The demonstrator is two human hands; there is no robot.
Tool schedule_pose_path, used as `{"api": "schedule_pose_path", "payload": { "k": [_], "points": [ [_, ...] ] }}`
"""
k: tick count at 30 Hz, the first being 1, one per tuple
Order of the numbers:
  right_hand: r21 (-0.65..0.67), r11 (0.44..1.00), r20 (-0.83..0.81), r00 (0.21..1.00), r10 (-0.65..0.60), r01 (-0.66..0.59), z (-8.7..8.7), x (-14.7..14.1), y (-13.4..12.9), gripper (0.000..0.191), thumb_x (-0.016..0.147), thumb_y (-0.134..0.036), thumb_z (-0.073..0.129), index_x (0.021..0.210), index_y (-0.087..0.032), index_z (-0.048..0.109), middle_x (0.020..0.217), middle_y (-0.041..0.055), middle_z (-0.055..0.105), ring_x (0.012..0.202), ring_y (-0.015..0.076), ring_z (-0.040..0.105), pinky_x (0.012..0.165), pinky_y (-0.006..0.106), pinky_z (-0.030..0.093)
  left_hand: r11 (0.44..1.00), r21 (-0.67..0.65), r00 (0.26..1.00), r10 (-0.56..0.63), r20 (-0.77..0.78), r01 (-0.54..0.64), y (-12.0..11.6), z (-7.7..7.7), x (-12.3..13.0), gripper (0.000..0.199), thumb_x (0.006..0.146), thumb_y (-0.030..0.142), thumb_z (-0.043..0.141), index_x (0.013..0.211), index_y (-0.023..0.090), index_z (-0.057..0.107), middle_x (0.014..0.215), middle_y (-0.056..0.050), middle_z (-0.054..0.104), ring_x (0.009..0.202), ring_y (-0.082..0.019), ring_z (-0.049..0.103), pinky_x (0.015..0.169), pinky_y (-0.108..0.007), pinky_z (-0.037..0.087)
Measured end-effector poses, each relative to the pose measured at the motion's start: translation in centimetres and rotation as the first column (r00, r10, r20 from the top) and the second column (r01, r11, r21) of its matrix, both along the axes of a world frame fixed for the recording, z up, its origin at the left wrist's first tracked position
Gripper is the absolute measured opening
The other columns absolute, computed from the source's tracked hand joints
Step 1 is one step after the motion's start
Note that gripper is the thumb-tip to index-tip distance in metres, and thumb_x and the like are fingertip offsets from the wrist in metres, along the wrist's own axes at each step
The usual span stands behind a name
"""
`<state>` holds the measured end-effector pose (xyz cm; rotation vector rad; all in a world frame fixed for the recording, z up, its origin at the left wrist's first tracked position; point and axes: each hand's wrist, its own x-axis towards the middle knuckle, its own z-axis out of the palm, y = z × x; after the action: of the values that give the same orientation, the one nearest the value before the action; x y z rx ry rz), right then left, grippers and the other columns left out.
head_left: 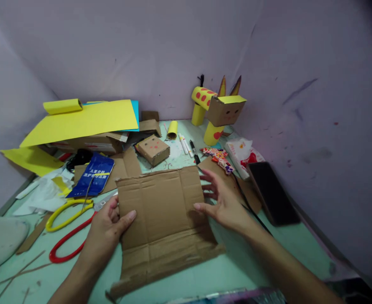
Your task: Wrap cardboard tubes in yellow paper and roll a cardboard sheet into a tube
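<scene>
A creased piece of brown cardboard [163,207] is tilted up over the table, its near edge ragged and bent. My left hand [109,223] grips its left edge, thumb on the front face and fingers curled behind. At the right edge, my right hand [220,200] has its thumb over the front, with the fingertips passing behind the edge. Scissors with one yellow and one red handle [70,247] lie beside my left hand, their blades partly hidden. Just beyond the cardboard sits a small cardboard box [153,150] with a drawn face.
A yellow paper animal with a box head [226,110] stands at the back right. Yellow sheets [87,124] and a blue packet [92,175] lie left. Markers [186,145], a yellow roll [172,130], a tissue pack [241,154] and a phone [272,194] lie around.
</scene>
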<state>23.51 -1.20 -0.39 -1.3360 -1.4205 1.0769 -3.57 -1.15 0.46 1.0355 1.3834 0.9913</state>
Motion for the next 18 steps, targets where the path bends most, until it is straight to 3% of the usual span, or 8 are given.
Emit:
{"api": "schedule_pose_path", "payload": {
  "k": [2,4,6,8,11,13,16,18],
  "points": [
    [0.209,0.978,0.296,0.953,-0.072,0.009,0.8,0.0,0.2,0.096,0.061,-0.024,0.078,0.14,-0.026,0.024,0.144,0.0173,0.033,0.125,0.0329,0.043,0.1,0.054,0.037,0.999,-0.022,0.999,-0.029,0.014,0.029,0.2,0.1,0.0,0.058,0.064,0.038,0.076,0.113,0.021,0.052,0.111,-0.008,0.069,0.099,-0.025,0.066,0.084,-0.035,0.055],
    [0.34,0.93,0.573,0.815,-0.088,-0.138,1.6,-0.3,0.6,0.1,0.06,-0.022,0.081,0.142,-0.026,0.024,0.15,0.0167,0.023,0.137,0.0363,0.024,0.108,0.059,0.023,0.999,-0.005,0.996,-0.048,-0.074,0.048,0.4,0.2,0.2,0.059,0.063,0.038,0.075,0.114,0.019,0.052,0.112,-0.009,0.069,0.101,-0.026,0.065,0.087,-0.037,0.053],
    [0.315,0.897,0.747,0.664,-0.034,-0.309,2.4,-0.9,1.4,0.103,0.057,-0.024,0.084,0.142,-0.023,0.026,0.151,0.0187,0.02,0.14,0.038,0.016,0.109,0.061,0.015,0.996,0.037,0.97,-0.068,-0.232,0.079,0.8,0.5,0.4,0.059,0.063,0.04,0.073,0.113,0.017,0.052,0.113,-0.012,0.067,0.102,-0.026,0.065,0.089,-0.038,0.052],
    [0.256,0.888,0.811,0.585,0.019,-0.382,3.2,-1.3,2.5,0.108,0.054,-0.03,0.087,0.142,-0.018,0.026,0.15,0.0222,0.021,0.139,0.0397,0.016,0.109,0.062,0.014,0.991,0.07,0.931,-0.085,-0.356,0.117,1.1,0.8,0.3,0.058,0.064,0.046,0.068,0.111,0.015,0.053,0.112,-0.014,0.067,0.101,-0.027,0.065,0.089,-0.04,0.052],
    [0.292,0.89,0.795,0.606,-0.023,-0.35,4.7,-0.9,3.1,0.094,0.063,-0.028,0.081,0.141,-0.013,0.03,0.149,0.0227,0.025,0.137,0.0395,0.022,0.109,0.06,0.018,0.989,0.097,0.866,-0.047,-0.497,0.109,0.3,1.1,-0.6,0.069,0.067,0.052,0.064,0.122,0.014,0.047,0.118,-0.017,0.062,0.102,-0.032,0.063,0.089,-0.049,0.05],
    [0.361,0.871,0.749,0.66,-0.057,-0.334,5.7,0.0,1.9,0.069,0.076,-0.023,0.069,0.137,-0.016,0.037,0.144,0.0172,0.036,0.132,0.0348,0.034,0.108,0.055,0.025,0.976,0.174,0.739,0.018,-0.673,0.134,-1.5,1.2,-1.5,0.08,0.071,0.057,0.059,0.136,0.018,0.034,0.125,-0.016,0.056,0.105,-0.033,0.06,0.089,-0.052,0.048],
    [0.33,0.844,0.703,0.707,0.08,-0.423,6.6,1.0,-1.7,0.057,0.081,-0.042,0.064,0.132,-0.026,0.044,0.128,0.0099,0.056,0.12,0.0309,0.05,0.099,0.047,0.041,0.864,0.303,0.525,0.054,-0.85,0.403,-5.1,1.4,-2.1,0.066,0.08,0.062,0.042,0.137,0.03,0.034,0.128,-0.008,0.057,0.114,-0.03,0.055,0.092,-0.043,0.046],
    [0.24,0.818,0.759,0.626,0.178,-0.524,6.5,0.6,-3.9,0.071,0.073,-0.05,0.069,0.134,-0.023,0.043,0.126,0.0123,0.06,0.117,0.0316,0.054,0.096,0.044,0.045,0.674,0.376,0.423,0.102,-0.9,0.636,-6.8,1.8,-1.7,0.054,0.086,0.058,0.036,0.132,0.03,0.041,0.119,-0.005,0.063,0.104,-0.024,0.061,0.088,-0.033,0.047]
  ]
}}
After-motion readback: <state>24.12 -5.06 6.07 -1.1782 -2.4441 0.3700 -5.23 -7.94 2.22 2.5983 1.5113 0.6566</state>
